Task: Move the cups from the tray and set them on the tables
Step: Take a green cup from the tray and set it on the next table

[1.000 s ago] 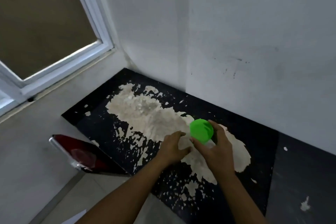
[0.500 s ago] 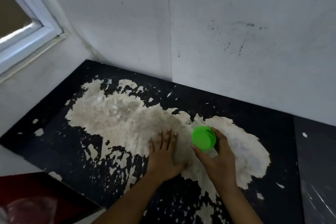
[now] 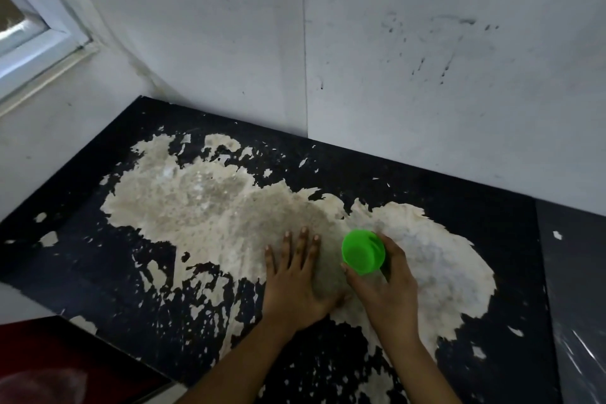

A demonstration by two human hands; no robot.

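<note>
Step in hand, by the look of it: setting a cup down on a table.

Green cup (image 3: 363,251) upright, mouth up, mid-right of the black table (image 3: 410,187), over the big pale patch (image 3: 203,207) where the top coat has flaked off. Looks seated on the surface or just about; base hidden behind the rim and fingers, so contact not confirmed.

Right hand (image 3: 383,289) wrapped round the cup wall from the near-right side, thumb on the near-left of the wall, other fingers curled behind the far-right. Grip not released.

Left hand (image 3: 296,282) just left of the cup, palm down, fingers straight and slightly spread, flat on the tabletop. Holding nothing. Apart from the cup, though close.

Red tray (image 3: 65,367) at near-left corner of view, lower than the table edge, mostly cut off. Faint clear round shape on it, possibly another cup; too dim to tell.

Second dark surface (image 3: 577,272) butts against the right end of the table, maybe another table.

Next move, as a judgement:
- confirm base flat on the worn patch, rough there, could rock
- open right fingers outward, lift straight up, avoid clipping the rim
- light plastic cup, tips easily if a finger drags
- left hand free to steady or go back for the tray
- remaining cups, if any, not countable from this view
</note>
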